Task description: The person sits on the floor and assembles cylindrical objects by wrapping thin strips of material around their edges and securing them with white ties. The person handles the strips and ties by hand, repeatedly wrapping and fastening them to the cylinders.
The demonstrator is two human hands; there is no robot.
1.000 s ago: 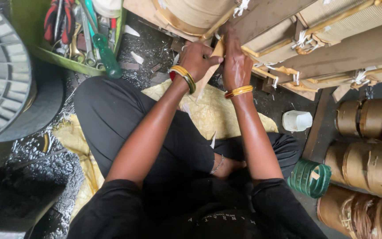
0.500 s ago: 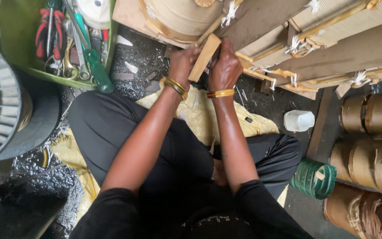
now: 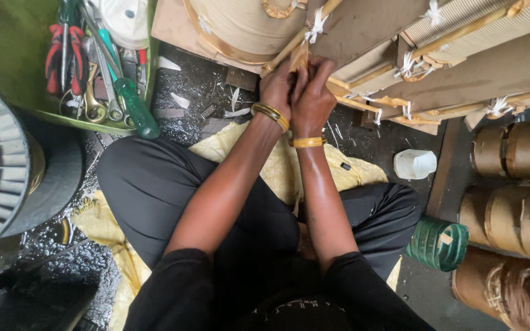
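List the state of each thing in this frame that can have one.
Left hand: closed on the wooden strip.
Right hand: closed on the same strip.
Wooden strip: upright, held against the coil.
Green tool tray: full of tools.
White cup: lying on its side.

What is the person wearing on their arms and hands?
Both arms are bare from the elbow down, with black sleeves covering only the upper arms. The left hand has a gold bangle with dark edges round its wrist. The right hand has a plain yellow-gold bangle round its wrist. No gloves, and no rings that I can make out.
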